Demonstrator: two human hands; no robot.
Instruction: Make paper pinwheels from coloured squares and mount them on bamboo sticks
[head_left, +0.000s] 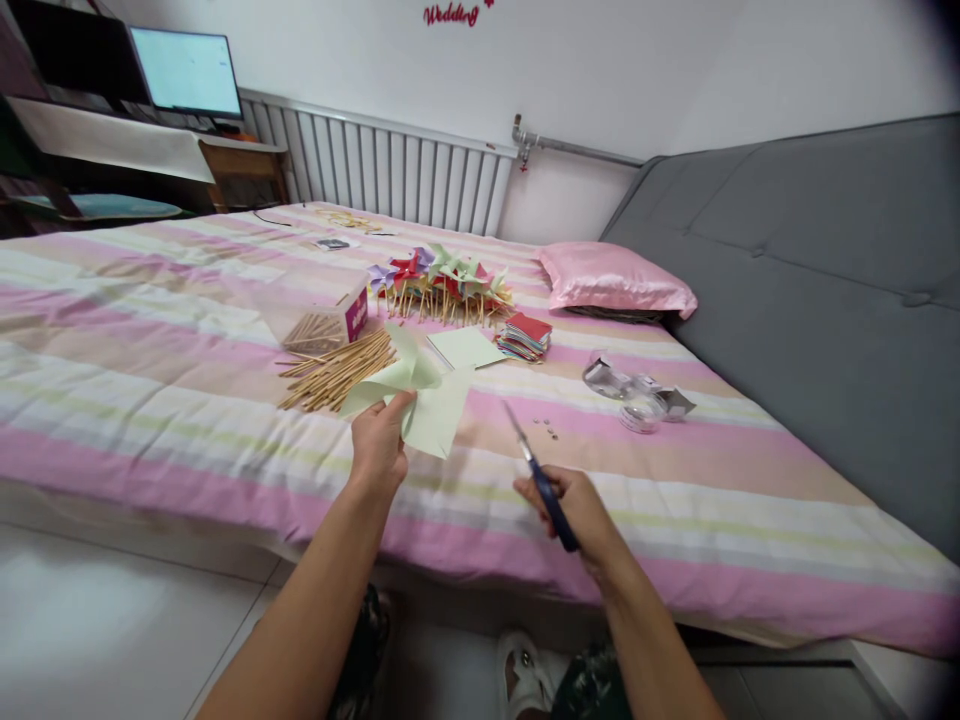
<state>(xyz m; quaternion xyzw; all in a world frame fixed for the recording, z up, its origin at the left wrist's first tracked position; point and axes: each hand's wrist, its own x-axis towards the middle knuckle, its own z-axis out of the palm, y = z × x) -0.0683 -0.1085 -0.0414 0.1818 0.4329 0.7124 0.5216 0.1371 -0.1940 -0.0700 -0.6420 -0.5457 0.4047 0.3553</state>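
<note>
My left hand (381, 440) pinches a pale green paper sheet (427, 400) that is cut and curled into pinwheel flaps, held just above the striped bed (150, 330). My right hand (577, 510) grips blue-handled scissors (538, 470), blades closed and pointing up-left toward the paper, a short gap away. Beyond the paper lie a bundle of wooden sticks (334, 370), a flat pale green square (466, 346), a stack of coloured paper squares (525, 336) and a row of finished pinwheels (442, 278).
A clear box of sticks with a pink label (330, 318) stands behind the loose sticks. Clear plastic packets and a small container (634, 392) lie to the right, with tiny pins (550, 428) nearby. A pink pillow (615, 280) rests by the grey headboard (810, 300). My feet show on the floor.
</note>
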